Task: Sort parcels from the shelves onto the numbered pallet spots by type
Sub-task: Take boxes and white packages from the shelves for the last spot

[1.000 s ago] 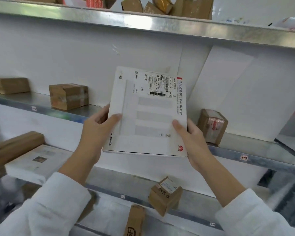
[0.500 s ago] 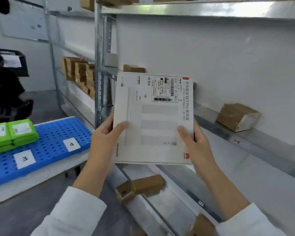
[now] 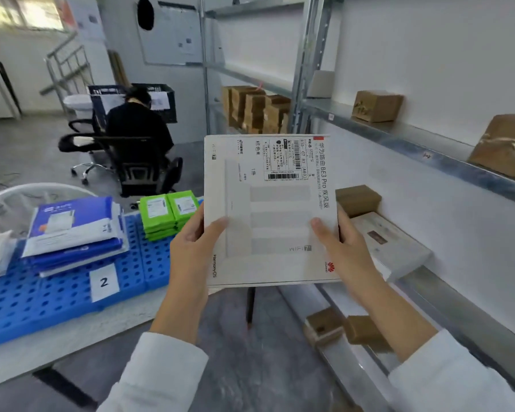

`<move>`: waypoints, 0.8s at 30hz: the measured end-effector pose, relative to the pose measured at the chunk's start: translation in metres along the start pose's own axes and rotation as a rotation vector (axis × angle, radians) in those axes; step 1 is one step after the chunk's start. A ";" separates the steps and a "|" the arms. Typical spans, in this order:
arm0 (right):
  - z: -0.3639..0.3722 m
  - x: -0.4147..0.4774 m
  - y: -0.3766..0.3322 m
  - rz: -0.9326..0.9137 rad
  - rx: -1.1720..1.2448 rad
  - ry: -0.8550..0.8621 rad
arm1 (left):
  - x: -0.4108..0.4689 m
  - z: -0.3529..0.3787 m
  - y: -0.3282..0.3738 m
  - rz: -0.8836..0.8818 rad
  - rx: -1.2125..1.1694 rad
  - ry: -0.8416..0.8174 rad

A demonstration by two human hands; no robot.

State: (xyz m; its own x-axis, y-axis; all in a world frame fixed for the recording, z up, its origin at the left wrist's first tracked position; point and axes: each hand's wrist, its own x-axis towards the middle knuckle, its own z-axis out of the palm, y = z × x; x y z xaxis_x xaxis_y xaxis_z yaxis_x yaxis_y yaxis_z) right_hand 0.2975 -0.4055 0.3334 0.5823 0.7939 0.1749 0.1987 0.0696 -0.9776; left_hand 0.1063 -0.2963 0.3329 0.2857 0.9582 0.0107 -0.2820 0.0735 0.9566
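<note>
1. The blue pallet [image 3: 42, 316] lies to the left and the shelves [image 3: 399, 135] to the right; the step looks like the carry between them.
2. The white router box [image 3: 268, 209] is upright in mid-air; next, I'd judge, it needs its matching numbered spot.
3. The left hand [image 3: 191, 248] and right hand [image 3: 342, 248] each grasp a lower side edge.

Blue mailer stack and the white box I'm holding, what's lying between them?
In the head view, a pile of green parcels sits on the blue pallet, between the blue mailer stack and the white box.
</note>
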 end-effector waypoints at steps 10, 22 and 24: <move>0.067 0.045 0.043 0.096 0.014 -0.069 | 0.050 -0.049 -0.016 -0.044 0.084 0.125; 0.079 0.170 0.090 0.147 0.029 -0.126 | 0.149 -0.017 -0.053 -0.059 0.140 0.238; 0.079 0.194 0.094 0.131 0.025 -0.157 | 0.170 -0.009 -0.053 -0.055 0.143 0.247</move>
State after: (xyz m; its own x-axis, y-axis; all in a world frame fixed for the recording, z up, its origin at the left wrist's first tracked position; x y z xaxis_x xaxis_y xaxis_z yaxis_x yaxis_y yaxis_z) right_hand 0.3668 -0.1967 0.2660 0.4718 0.8813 0.0280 0.1087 -0.0267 -0.9937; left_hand 0.1621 -0.1345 0.2815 0.0601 0.9934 -0.0972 -0.1355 0.1046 0.9852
